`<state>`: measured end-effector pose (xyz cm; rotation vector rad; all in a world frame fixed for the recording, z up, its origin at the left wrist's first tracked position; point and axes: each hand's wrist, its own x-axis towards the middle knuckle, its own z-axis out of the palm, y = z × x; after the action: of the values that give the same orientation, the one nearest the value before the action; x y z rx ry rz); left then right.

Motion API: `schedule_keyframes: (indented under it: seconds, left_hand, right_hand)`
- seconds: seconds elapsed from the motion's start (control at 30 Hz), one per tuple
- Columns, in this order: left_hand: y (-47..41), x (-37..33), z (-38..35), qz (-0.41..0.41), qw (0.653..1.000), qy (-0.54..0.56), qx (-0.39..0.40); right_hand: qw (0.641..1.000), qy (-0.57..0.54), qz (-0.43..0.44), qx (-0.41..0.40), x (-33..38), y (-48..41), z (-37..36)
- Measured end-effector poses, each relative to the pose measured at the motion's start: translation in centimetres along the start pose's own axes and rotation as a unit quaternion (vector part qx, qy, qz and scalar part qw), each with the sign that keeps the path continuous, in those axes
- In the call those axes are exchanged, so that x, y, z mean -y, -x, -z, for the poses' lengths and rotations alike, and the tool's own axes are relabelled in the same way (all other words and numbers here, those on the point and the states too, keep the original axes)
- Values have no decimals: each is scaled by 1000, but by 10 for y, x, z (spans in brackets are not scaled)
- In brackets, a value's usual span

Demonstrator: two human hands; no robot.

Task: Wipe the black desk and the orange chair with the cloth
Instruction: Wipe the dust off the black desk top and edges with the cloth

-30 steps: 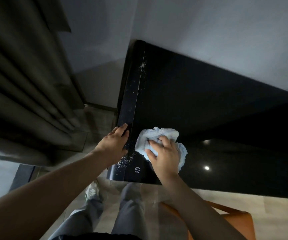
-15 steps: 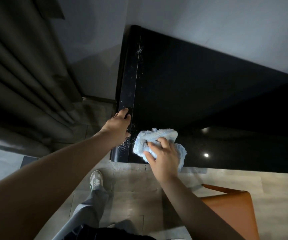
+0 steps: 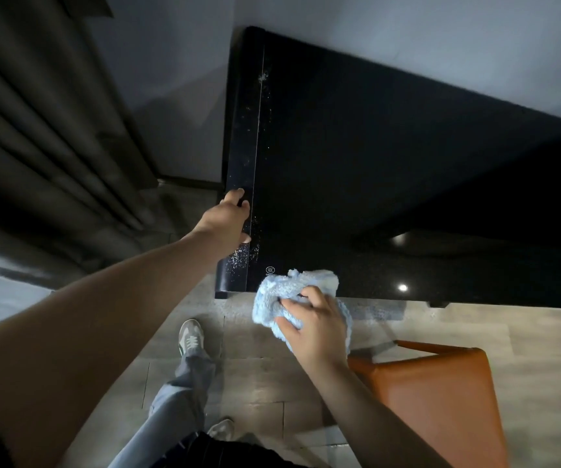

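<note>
- Overall: dim, cool-toned room.
- Glare: two small round reflections on the glossy black desk [image 3: 390,170], right of the right hand [image 3: 316,327] clutching the cloth [image 3: 282,295].
- Distortion: wide-angle bending at edges.
- Blur: slight softness on near forearms.

Dark pleated curtain [image 3: 46,136] left; pale grey wall [image 3: 407,38] behind; grey wood-plank floor [image 3: 542,336].

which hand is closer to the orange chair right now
Right. The right hand, gripping the blue cloth, is just up and left of the orange chair; the left hand rests far off on the desk's left edge.
</note>
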<state>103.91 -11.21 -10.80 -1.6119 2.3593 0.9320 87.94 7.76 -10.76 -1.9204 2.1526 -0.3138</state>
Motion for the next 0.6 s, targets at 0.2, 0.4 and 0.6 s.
schedule_keyframes:
  seconds: [0.2, 0.4, 0.6]
  left_hand:
    - [-2, 2, -1, 3, 1000, 3, 1]
    - [-4, 5, -3, 3, 1000, 31, -1]
    - [-5, 10, -7, -4, 998, 63, -9]
  right_hand:
    - [1000, -23, -16, 3, 3, 2, 21]
    - [995, -46, -64, -55, 2, -34, 54]
    - [987, -76, -103, -92, 3, -87, 76]
